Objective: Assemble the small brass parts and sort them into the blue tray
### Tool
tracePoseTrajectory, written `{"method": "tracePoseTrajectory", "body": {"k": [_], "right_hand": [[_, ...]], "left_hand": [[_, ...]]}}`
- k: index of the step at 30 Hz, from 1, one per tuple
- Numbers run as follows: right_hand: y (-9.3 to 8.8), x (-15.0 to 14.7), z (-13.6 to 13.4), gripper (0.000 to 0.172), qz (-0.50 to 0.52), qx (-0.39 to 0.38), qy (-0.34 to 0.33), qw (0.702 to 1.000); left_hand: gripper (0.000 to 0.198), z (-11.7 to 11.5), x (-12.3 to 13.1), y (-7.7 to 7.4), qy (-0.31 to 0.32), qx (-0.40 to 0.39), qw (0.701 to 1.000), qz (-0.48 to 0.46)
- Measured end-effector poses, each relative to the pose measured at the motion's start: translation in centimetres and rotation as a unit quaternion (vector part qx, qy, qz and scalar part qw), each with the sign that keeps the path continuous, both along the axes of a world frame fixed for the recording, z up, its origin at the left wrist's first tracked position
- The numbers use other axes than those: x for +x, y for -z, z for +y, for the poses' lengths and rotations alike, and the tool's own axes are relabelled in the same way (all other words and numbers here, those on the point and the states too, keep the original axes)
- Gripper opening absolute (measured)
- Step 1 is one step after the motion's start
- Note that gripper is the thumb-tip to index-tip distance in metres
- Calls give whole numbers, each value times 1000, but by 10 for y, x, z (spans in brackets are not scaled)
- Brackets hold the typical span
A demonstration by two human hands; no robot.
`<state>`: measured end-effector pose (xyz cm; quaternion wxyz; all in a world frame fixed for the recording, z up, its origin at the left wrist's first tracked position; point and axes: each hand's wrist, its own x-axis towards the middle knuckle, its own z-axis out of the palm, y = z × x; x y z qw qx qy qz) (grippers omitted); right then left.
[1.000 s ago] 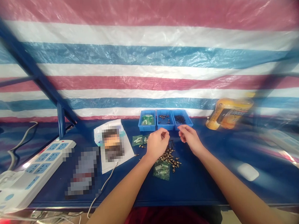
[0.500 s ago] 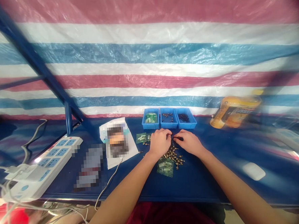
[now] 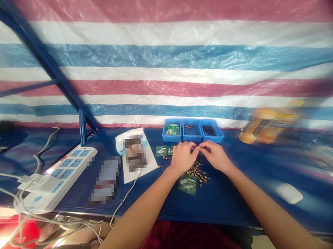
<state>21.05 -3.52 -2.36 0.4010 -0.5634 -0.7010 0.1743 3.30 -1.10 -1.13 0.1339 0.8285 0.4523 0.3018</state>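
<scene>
My left hand [image 3: 183, 156] and my right hand [image 3: 217, 157] meet at the fingertips just in front of three blue bins. Both are closed in a pinch, and whatever sits between the fingers is too small and hidden to name. Beneath them lies a pile of small brass-coloured metal parts [image 3: 198, 171], partly covered by the hands. A clear green-tinted bag [image 3: 188, 184] with pale pieces lies at the near side of the pile. Another small green packet [image 3: 161, 151] is left of my left hand.
The left bin [image 3: 172, 138] holds green packets, the middle bin [image 3: 192, 138] a few metal parts, the right bin [image 3: 214, 139] dark small pieces. Around lie a white paper packet [image 3: 151, 159], a power strip [image 3: 61, 176] with cables, a white case [image 3: 289, 193] and an orange bottle [image 3: 268, 125].
My hands have come together; their fingertips were slightly apart before. The camera view has turned a little left, so the table's things appear farther right.
</scene>
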Motion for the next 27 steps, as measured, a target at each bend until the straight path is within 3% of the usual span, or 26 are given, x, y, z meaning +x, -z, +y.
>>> {"method": "tracePoseTrajectory", "body": {"k": [13,19,27], "right_hand": [[-4,-1,-1,28,206,-49,-21,977],[-10,-3,-5,33,272,-91,-12,958],[-6,-4,-3,52,210,-122,14,970]], "left_hand": [[28,-2,-1,-7,47,-42,997,-45],[26,-2,0,-7,69,-16,996,-55],[20,-3,1,-7,68,-3,995,-80]]}}
